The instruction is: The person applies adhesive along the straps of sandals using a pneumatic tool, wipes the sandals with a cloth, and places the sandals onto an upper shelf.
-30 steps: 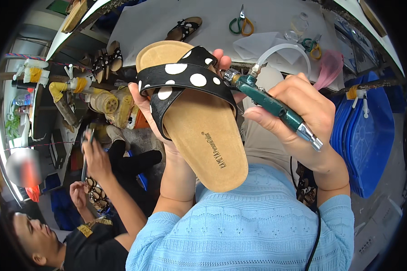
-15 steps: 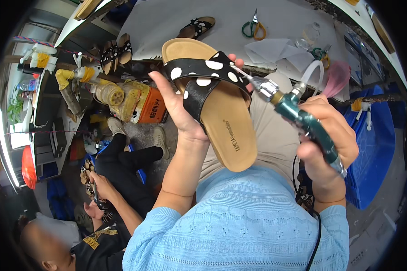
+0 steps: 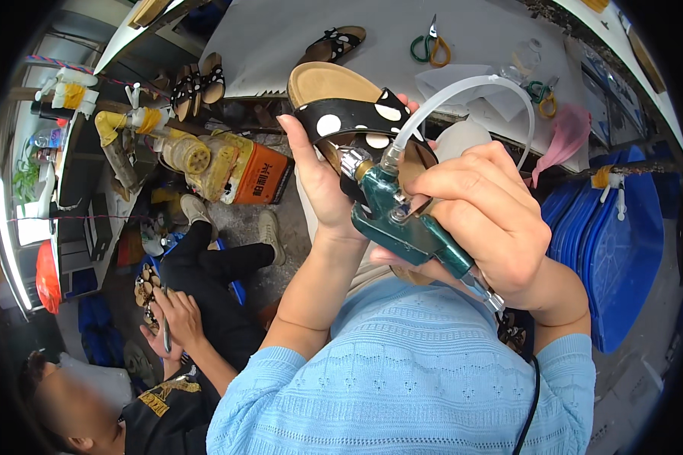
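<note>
My left hand [image 3: 322,186] holds a slide sandal [image 3: 334,82] up in front of me, its thumb along the near edge and fingertips showing past the far side. The sandal has a tan footbed and crossed black straps with white dots. In my right hand [image 3: 489,216] is a green spray gun [image 3: 406,220] with a silver nozzle, which points at the strap area. A translucent hose [image 3: 501,82] loops up from the gun. Gun and right hand cover most of the sandal's heel half; whether the nozzle touches the strap I cannot tell.
On the grey bench lie another dotted sandal [image 3: 334,44], scissors [image 3: 431,44] and a clear bottle [image 3: 525,57]. Several sandals stand at left near a yellow-and-orange container [image 3: 258,173]. Blue trays [image 3: 622,250] are stacked at right. A co-worker [image 3: 182,326] sits at lower left.
My right hand has swung the spray gun left and lower, across the sandal, with the nozzle now over the inner straps. The sandal has shifted slightly right. The hose now arches higher.
</note>
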### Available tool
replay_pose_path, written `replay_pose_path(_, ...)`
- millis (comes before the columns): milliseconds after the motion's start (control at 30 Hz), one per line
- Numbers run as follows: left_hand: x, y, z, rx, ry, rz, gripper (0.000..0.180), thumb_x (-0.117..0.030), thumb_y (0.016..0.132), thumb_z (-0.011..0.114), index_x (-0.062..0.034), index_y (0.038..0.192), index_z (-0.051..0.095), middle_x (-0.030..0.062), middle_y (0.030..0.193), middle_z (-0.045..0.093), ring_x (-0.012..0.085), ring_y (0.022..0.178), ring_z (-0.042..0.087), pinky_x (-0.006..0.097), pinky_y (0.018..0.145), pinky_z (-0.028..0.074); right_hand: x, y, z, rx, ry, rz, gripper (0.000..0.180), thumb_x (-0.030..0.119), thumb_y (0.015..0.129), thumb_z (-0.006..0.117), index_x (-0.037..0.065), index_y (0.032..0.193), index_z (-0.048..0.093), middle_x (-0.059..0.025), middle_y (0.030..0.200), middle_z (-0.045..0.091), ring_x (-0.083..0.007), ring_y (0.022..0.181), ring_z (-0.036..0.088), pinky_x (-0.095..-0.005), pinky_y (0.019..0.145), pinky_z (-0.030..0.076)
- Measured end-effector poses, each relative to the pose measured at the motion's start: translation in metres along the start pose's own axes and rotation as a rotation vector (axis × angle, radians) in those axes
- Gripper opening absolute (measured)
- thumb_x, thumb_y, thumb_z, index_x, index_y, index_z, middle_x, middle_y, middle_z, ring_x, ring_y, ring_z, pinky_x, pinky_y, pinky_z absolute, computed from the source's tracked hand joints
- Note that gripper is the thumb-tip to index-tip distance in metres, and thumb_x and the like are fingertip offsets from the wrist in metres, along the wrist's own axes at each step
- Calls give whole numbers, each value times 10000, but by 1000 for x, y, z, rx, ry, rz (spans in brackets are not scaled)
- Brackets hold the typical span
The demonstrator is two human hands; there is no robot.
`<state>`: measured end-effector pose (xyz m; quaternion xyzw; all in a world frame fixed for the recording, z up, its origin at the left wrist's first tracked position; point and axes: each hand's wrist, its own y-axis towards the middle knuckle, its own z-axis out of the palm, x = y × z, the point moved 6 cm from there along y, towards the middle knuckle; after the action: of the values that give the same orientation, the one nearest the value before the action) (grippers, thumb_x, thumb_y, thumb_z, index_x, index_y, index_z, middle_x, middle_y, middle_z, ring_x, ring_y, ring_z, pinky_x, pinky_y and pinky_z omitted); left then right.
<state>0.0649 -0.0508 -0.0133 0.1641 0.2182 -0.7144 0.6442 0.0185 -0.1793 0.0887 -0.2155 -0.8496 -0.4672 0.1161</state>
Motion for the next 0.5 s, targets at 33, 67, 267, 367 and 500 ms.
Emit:
replay_pose_path(33, 0, 0, -3, -27, -12, 17, 983, -833, 935, 250, 25, 1298, 562, 188, 1177, 676, 286, 1032, 695, 449, 873, 605, -1, 1, 2, 17, -14, -1, 440, 267, 613, 942, 11, 771, 621, -129, 906, 689, -241, 769, 676, -356, 699, 482)
replay_pose_path(67, 1, 0, -5, -41, -19, 27, 972, -829, 938, 254, 20, 1297, 564, 184, 1174, 678, 276, 1031, 695, 439, 870, 607, 0, 2, 4, 18, -12, -2, 440, 267, 613, 942, 11, 771, 621, -129, 906, 689, -241, 769, 676, -356, 699, 482)
replay_pose_path(267, 2, -2, -3, 45, 2, 13, 928, -833, 925, 309, -22, 1296, 564, 157, 1145, 689, 222, 981, 707, 348, 780, 631, 0, 2, 15, -70, -92, -110, 298, 144, 470, 656, -36, 687, 558, -156, 820, 641, -257, 702, 635, -369, 667, 489)
replay_pose_path(367, 3, -2, -4, 50, 6, 19, 936, -844, 911, 327, -25, 1298, 564, 152, 1151, 690, 210, 956, 711, 316, 735, 634, 1, 1, 18, -89, -101, -122, 282, 128, 460, 617, -41, 676, 551, -159, 816, 639, -256, 709, 634, -365, 667, 485)
replay_pose_path(500, 4, -2, -7, -31, -7, 40, 940, -843, 914, 317, -22, 1300, 564, 159, 1165, 689, 222, 962, 709, 331, 770, 634, -3, 1, 21, -66, -47, -90, 302, 163, 516, 717, -22, 691, 555, -146, 827, 637, -249, 718, 623, -357, 675, 474)
